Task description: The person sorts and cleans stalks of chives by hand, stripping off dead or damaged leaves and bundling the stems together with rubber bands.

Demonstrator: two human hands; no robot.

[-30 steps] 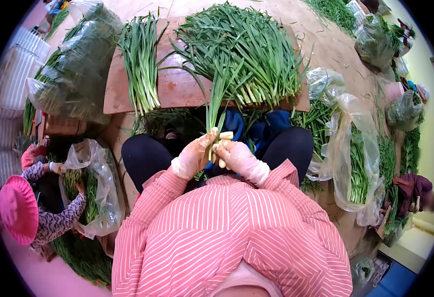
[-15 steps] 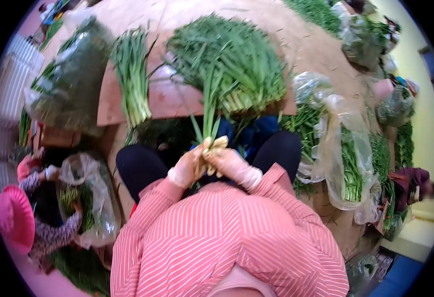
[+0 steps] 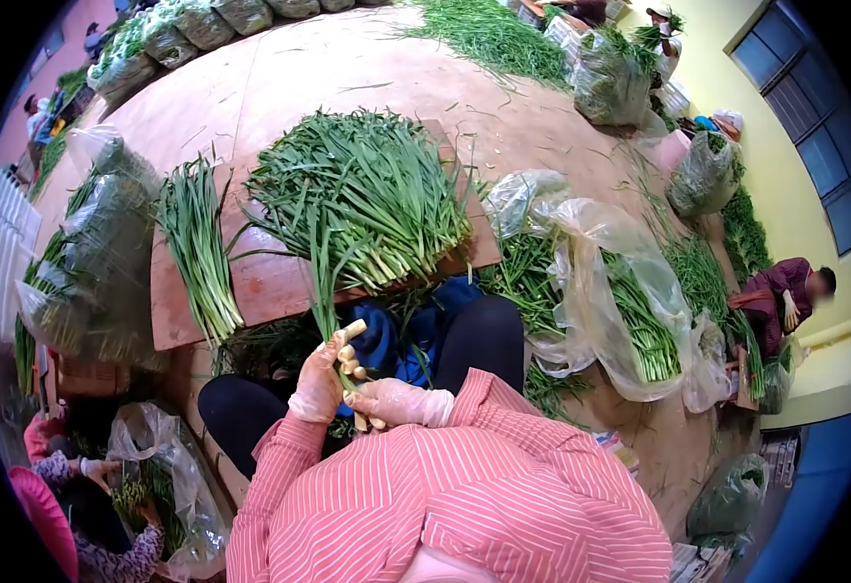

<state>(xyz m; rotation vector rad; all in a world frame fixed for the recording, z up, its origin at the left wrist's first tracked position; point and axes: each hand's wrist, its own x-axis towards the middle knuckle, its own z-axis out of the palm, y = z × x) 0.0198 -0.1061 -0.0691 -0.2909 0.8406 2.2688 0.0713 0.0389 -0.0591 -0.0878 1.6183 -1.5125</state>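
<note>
A reddish-brown worktop (image 3: 260, 282) stood before a seated worker, its near edge close to the worker's dark-clad knees (image 3: 226, 418), a position that probably kept everything on it within reach. A large heap of greens (image 3: 357, 194) covered much of it from the middle rightward, leaves toward the far edge and pale stems at the near edge, likely to put the stem ends closest to the hands. Clear plastic flanked it: a left bag (image 3: 105, 262) beside the left edge, and a gaping right bag (image 3: 591, 223) off the right corner. A smaller bundle (image 3: 200, 253) lay near the left edge, its stem ends at the near edge, a bare strip perhaps keeping the two lots apart.

Striped sleeves (image 3: 503, 403) angled inward, the forearms converging low before the torso. The left hand (image 3: 317, 384), thinly gloved, pointed up toward the near edge, short of it, thumb and fingers closed around a few stalks (image 3: 323, 301), seemingly to hold them in line. The right hand (image 3: 396, 400), gloved alike, came in level from the side, thumb toward the stalks' lower ends; whether it pinched or merely braced them could not be told. The stalks rose past the near edge, their leaves overlapping the heap. Pale ends among the fingers were too small to identify.
</note>
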